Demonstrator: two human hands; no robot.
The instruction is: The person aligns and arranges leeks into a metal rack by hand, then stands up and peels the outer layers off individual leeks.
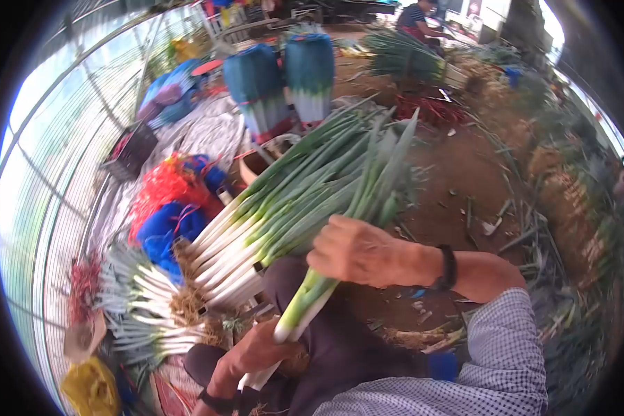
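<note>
My left hand (pixel 258 349) is closed round the white lower end of a few long green onions (pixel 306 303). My right hand (pixel 350 251) grips the same onions higher up, where the stalks turn green. They slant up and away from my lap, leaves at the far end; fingers partly hide the stalks. Just left of my right hand lies a big pile of green onions (pixel 256 232), white ends toward me and brown roots on some. Smaller bunches with roots (pixel 163 305) lie further left, beyond my left hand.
Two tall wrapped onion bundles (pixel 256 83) stand ahead. Orange-red netting (pixel 166 187) and blue netting (pixel 169 232) lie left, near a dark crate (pixel 133 151). A yellow bag (pixel 90 388) sits low left. Leaf scraps litter the dirt floor (pixel 457 201). Another person (pixel 419 24) sits far back.
</note>
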